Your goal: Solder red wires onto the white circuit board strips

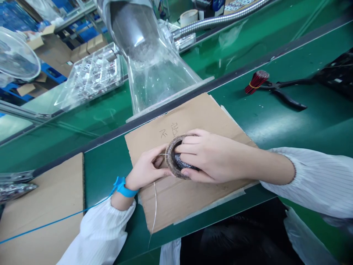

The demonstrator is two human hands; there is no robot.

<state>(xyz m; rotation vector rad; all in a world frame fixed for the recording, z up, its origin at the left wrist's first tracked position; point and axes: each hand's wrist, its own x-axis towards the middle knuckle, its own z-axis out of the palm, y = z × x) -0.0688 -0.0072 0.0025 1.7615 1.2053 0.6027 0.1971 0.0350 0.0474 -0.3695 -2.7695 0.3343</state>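
On a cardboard sheet [190, 202] stands a brown ring like a tape roll [169, 162], with dark, glittering small bits [180, 162] inside it. My right hand [212, 156] reaches over the ring, its curled fingers dipping inside; their tips are partly hidden. At the ring's left side my left hand [149, 163] is closed in a pinch, fingertips close against the outer wall. A thin silvery wire [156, 198] runs from the left hand down past the sheet's lower edge, and a short end points toward the ring. The left wrist wears a blue strap [125, 187].
Cutting pliers [275, 86] and a banded bundle of red wires [256, 81] lie at the right. A clear fume hood [162, 73] stands behind the sheet. Another cardboard piece [46, 209] lies left, crossed by the strap's blue cord [55, 223]. Farther back is a clear parts tray [93, 75].
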